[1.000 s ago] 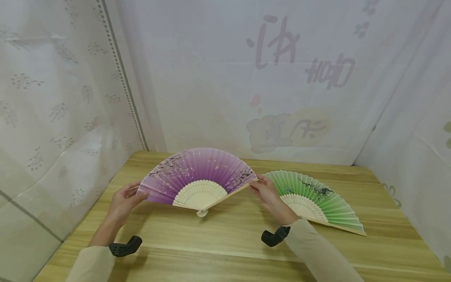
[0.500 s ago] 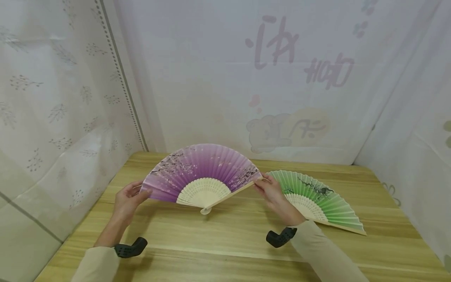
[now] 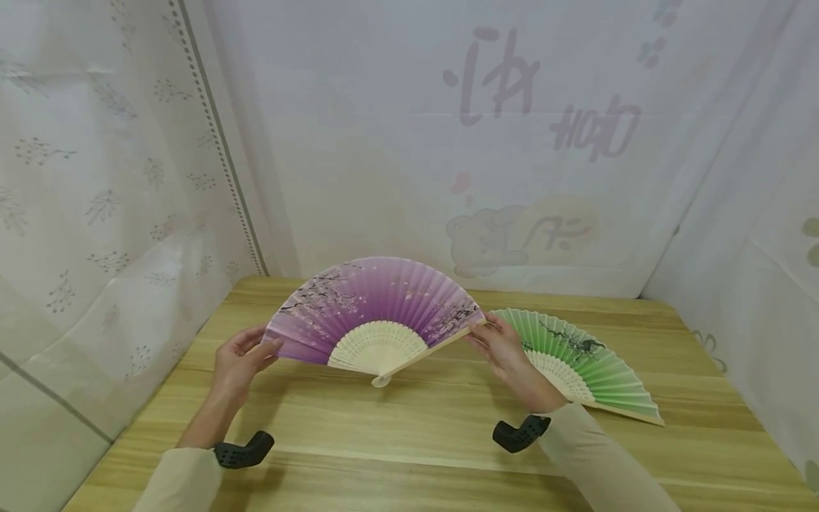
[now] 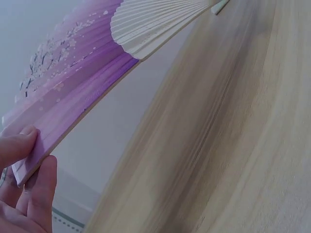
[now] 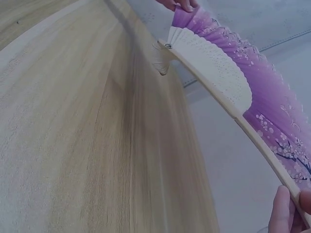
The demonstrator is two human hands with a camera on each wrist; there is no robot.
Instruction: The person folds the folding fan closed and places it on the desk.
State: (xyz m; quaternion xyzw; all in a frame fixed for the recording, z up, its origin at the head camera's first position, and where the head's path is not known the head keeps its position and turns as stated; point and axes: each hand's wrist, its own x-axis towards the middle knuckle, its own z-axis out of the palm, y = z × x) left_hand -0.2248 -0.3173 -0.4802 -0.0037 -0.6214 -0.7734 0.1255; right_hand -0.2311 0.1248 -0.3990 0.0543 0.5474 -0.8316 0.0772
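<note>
A purple folding fan (image 3: 384, 291), spread wide and printed with blossom branches, is held up over the table by both hands. Its pale pierced ribs (image 3: 377, 345) meet at a pivot pointing toward the person. My left hand (image 3: 239, 359) pinches the fan's left end between thumb and fingers, as the left wrist view shows closely. At the opposite end, my right hand (image 3: 508, 352) grips the outer wooden guard near its tip. Behind the right hand, a spread green folding fan (image 3: 576, 355) lies on the table, its left part hidden by that hand and forearm.
The wood-grain table (image 3: 384, 455) ends at a pale printed curtain (image 3: 358, 142) behind, with more curtain at both sides. A black wrist mount (image 3: 246, 450) sits on the left wrist and another black mount (image 3: 521, 434) on the right.
Both hands have carried the purple fan to the right and slightly up in the head view. The green fan stays where it was.
</note>
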